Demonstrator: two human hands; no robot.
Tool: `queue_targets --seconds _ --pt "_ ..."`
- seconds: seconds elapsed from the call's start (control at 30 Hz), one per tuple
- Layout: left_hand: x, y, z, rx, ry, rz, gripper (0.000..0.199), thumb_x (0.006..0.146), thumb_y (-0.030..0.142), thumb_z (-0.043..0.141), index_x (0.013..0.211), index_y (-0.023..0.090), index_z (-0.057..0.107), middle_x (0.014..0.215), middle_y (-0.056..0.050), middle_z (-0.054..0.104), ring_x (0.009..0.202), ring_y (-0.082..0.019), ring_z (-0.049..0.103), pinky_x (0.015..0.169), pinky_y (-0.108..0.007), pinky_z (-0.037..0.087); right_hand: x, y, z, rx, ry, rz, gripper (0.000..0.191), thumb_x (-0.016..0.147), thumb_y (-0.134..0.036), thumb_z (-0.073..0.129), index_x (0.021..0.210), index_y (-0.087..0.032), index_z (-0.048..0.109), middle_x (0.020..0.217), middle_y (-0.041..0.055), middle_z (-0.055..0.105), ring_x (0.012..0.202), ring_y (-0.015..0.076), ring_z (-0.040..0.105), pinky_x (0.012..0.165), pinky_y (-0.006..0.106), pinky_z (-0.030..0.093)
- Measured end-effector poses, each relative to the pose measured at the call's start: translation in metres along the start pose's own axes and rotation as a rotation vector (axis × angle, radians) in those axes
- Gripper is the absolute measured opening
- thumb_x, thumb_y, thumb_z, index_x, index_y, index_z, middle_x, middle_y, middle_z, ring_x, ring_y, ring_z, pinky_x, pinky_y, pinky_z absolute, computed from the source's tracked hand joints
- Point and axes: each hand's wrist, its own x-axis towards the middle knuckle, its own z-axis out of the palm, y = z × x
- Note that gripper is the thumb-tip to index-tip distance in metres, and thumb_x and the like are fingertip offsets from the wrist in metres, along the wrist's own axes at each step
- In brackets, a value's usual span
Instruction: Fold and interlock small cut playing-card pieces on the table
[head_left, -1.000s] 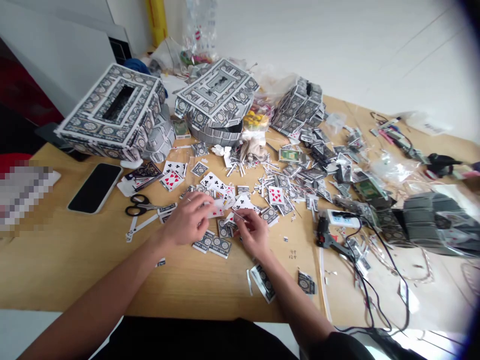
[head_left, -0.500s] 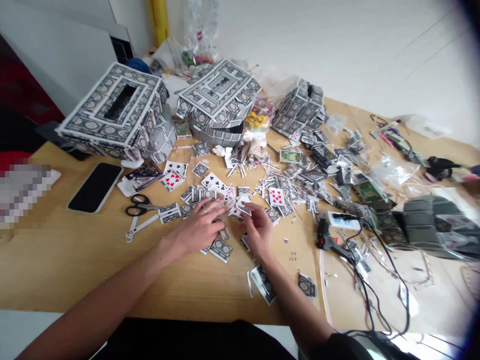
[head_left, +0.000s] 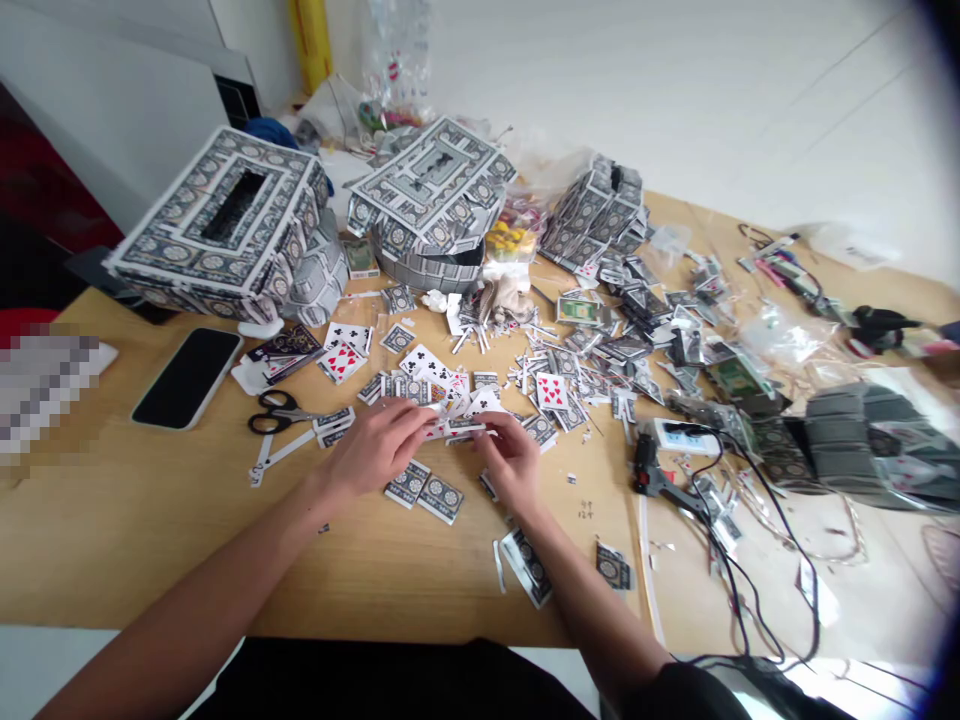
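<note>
My left hand (head_left: pixel 381 442) is closed, its fingertips at the left end of a folded playing card (head_left: pixel 456 428). The thumb and fingers of my right hand (head_left: pixel 510 456) pinch the right end of that card. It shows as a narrow strip, part white with red marks, just above the table. Behind it lie face-up cards (head_left: pixel 421 362) and more card pieces. Two patterned card pieces (head_left: pixel 441 497) rest on the wood in front of my hands. Black-handled scissors (head_left: pixel 276 411) lie to the left, beside cut card strips (head_left: pixel 292 448).
A phone (head_left: pixel 187 378) lies at the left. Boxes covered in folded cards, a slotted box (head_left: pixel 281 215) and a lidded box (head_left: pixel 431 270), stand behind. To the right are a glue gun (head_left: pixel 671 482), a power strip (head_left: pixel 686 437), black cables (head_left: pixel 731 590) and heaped card scraps (head_left: pixel 630 345).
My left hand has drawn its spread fingers together and come to the card in my right hand. The card now stretches between both hands.
</note>
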Motion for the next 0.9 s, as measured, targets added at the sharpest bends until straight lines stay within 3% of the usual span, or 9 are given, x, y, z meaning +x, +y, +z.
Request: queue_targets --seconds 0.2,0.3,0.37,0.47,0.53,0.67,0.9 --pt "0.001 -0.001 -0.001 0.057 0.039 0.041 0.017 0.11 0.026 0.056 0.103 0.023 0.071 0.091 -0.003 0.078 0.086 -0.02 0.073 0.082 -0.035 0.057 -0.001 -0.002 0.001 -0.042 -0.118 -0.09 0.032 0.094 -0.035 0.084 0.125 -0.029 0.076 0.12 0.0079 0.076 0.099 0.0231 0.075 0.084 0.036 0.065" --pt "0.002 0.0 -0.001 0.107 0.07 0.059 0.023 0.11 0.034 0.062 0.092 0.021 0.069 0.08 -0.001 0.075 0.076 -0.018 0.071 0.074 -0.032 0.054 -0.001 0.001 0.001 -0.122 -0.12 -0.128 0.031 0.095 -0.034 0.084 0.124 -0.03 0.078 0.118 0.0085 0.077 0.104 0.0246 0.074 0.087 0.038 0.063" --pt "0.003 0.001 0.0 0.137 0.091 0.065 0.028 0.109 0.038 0.065 0.087 0.021 0.069 0.073 0.001 0.072 0.069 -0.016 0.068 0.07 -0.03 0.052 -0.001 0.002 0.001 -0.124 -0.111 -0.126 0.034 0.095 -0.034 0.084 0.128 -0.029 0.076 0.111 0.0071 0.077 0.098 0.0228 0.072 0.086 0.037 0.061" --pt "0.002 0.0 0.002 0.167 0.132 0.061 0.029 0.109 0.038 0.065 0.085 0.021 0.069 0.068 0.002 0.07 0.063 -0.014 0.066 0.066 -0.029 0.05 -0.002 0.001 0.001 -0.066 -0.107 -0.073 0.039 0.094 -0.035 0.083 0.131 -0.026 0.073 0.097 0.0032 0.076 0.08 0.0182 0.068 0.073 0.032 0.057" --pt "0.001 0.0 0.003 0.168 0.141 0.043 0.028 0.109 0.036 0.064 0.087 0.02 0.068 0.07 0.001 0.071 0.063 -0.015 0.067 0.066 -0.029 0.051 -0.001 -0.001 0.001 -0.066 -0.112 -0.04 0.028 0.094 -0.037 0.084 0.117 -0.024 0.076 0.09 0.0022 0.075 0.073 0.0169 0.065 0.067 0.03 0.053" --pt "-0.001 0.0 0.003 0.139 0.133 -0.005 0.019 0.109 0.035 0.064 0.096 0.021 0.067 0.079 0.0 0.078 0.068 -0.015 0.072 0.068 -0.028 0.054 0.0 -0.006 -0.002 -0.092 -0.111 -0.074 0.018 0.098 -0.041 0.079 0.096 -0.023 0.077 0.09 0.0042 0.076 0.08 0.0196 0.067 0.073 0.033 0.053" --pt "-0.003 0.001 0.004 0.094 0.157 -0.002 0.011 0.108 0.028 0.064 0.099 0.022 0.065 0.079 0.001 0.078 0.066 -0.014 0.074 0.064 -0.024 0.055 0.001 -0.013 -0.003 -0.209 -0.1 -0.22 0.018 0.107 -0.032 0.067 0.116 -0.026 0.081 0.105 0.0077 0.075 0.097 0.0229 0.071 0.084 0.037 0.058"
